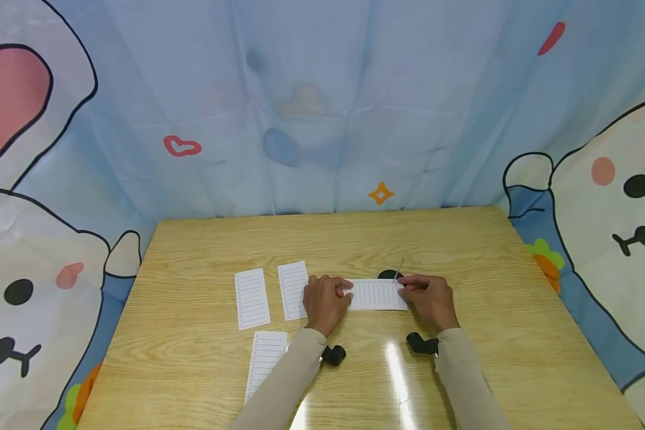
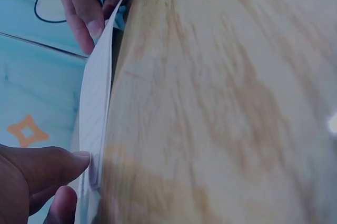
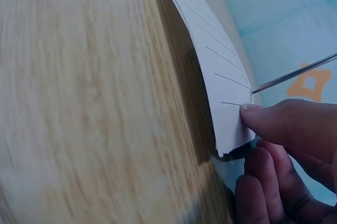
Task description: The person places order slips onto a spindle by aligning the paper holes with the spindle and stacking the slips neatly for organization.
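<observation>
Pinching lined checklist slip at opposite short ends with left hand and right hand. Looks light, bendy, easily creased. Grip by short edges, barely taut.

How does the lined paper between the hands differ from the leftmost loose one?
The held paper lies side to side; the loose paper runs mostly front to back. Left hand and right hand grip the held paper, which bows; the loose paper lies untouched, looking flat on the table. Both are white with ruled lines.
</observation>
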`<move>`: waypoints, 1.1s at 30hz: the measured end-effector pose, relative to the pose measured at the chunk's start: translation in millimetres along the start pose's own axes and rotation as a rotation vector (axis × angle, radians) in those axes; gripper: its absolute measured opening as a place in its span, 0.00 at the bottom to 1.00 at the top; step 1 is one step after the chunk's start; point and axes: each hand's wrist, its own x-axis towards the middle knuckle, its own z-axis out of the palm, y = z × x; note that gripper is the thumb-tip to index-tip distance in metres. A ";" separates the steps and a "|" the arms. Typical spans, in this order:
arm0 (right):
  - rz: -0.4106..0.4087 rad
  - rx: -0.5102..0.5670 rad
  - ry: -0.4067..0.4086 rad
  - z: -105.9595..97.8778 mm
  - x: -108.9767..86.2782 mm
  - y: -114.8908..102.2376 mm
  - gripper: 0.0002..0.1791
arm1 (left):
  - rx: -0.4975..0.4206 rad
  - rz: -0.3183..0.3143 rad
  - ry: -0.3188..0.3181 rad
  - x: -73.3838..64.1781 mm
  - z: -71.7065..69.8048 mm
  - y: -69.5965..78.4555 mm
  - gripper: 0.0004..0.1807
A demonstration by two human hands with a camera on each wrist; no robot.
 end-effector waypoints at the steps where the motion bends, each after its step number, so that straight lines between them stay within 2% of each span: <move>1: 0.001 0.000 0.005 0.7 0.2 0.2 0.12 | -0.004 0.003 0.006 -0.5 -0.2 0.3 0.07; 6: 0.021 0.023 0.032 4.4 -0.8 1.3 0.12 | -0.036 -0.006 0.001 -3.9 -1.4 2.4 0.07; 11: 0.020 0.070 0.085 4.7 -5.5 -4.3 0.12 | -0.079 0.018 0.020 -5.5 -6.0 4.1 0.07; 26: -0.056 0.300 0.193 -6.4 -20.3 -37.5 0.14 | -0.190 0.078 0.059 -8.5 -31.7 14.6 0.09; 33: -0.068 0.373 0.223 -11.0 -24.8 -50.1 0.15 | -0.259 0.084 0.046 -12.8 -43.4 19.0 0.10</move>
